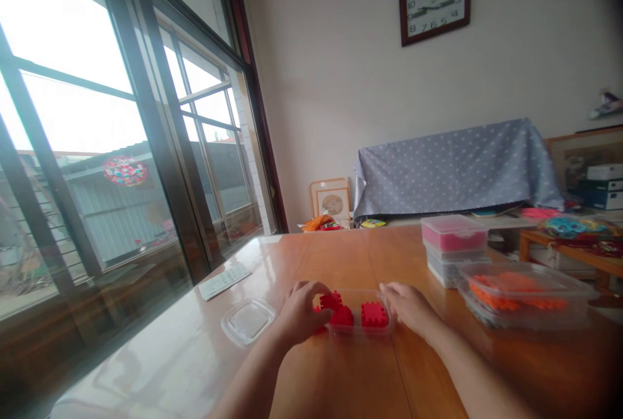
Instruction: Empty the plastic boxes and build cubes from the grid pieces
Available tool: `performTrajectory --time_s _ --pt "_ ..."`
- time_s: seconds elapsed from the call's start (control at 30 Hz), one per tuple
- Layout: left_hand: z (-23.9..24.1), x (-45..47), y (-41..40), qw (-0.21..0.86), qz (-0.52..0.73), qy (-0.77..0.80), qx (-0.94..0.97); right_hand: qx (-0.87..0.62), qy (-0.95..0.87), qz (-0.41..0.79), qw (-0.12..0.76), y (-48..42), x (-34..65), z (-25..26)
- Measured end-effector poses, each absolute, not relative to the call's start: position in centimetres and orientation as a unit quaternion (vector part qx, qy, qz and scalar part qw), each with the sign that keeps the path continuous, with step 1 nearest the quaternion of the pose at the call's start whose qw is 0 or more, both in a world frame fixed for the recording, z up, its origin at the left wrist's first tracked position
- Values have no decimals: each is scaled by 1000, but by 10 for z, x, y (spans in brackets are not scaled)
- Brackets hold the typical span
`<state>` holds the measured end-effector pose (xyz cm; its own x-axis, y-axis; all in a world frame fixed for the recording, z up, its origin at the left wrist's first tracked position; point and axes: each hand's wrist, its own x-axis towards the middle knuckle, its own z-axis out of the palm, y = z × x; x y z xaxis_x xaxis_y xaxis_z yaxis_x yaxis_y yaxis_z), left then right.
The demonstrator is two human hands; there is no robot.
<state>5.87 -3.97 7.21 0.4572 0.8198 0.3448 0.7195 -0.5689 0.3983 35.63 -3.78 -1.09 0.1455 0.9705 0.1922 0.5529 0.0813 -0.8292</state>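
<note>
A shallow clear plastic container (357, 329) sits on the table in front of me. My left hand (302, 310) is at its left end, thumb and fingers curled round red toothed building pieces (335, 307); part of these is hidden by the hand. Another red toothed piece (374, 314) lies in the right half of the container, apart from the rest. At the container's right end, my right hand (407, 305) has its fingers bent against the rim. On the left of the container lies a clear plastic lid (248, 321), flat on the table.
To the right stand two stacked boxes, the upper with a pink content (454, 233), and a clear box of orange pieces (520, 292). A printed card (225, 281) lies near the window side of the wooden table (341, 380). A polka-dot cloth (452, 169) covers something behind.
</note>
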Motion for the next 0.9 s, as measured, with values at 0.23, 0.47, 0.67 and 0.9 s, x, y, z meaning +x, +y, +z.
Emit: performTrajectory --time_s 0.23,0.47,0.67,0.9 --pt "71 73 -42 104 195 464 858 -624 -604 248 428 -40 356 -8" --pt "71 73 -43 96 205 466 855 -613 -609 246 440 -39 355 -8" --pt "82 78 -59 90 164 416 890 -608 -609 246 447 -41 355 -5" --pt "77 74 -57 103 175 428 880 -611 -607 247 444 -39 355 -8"
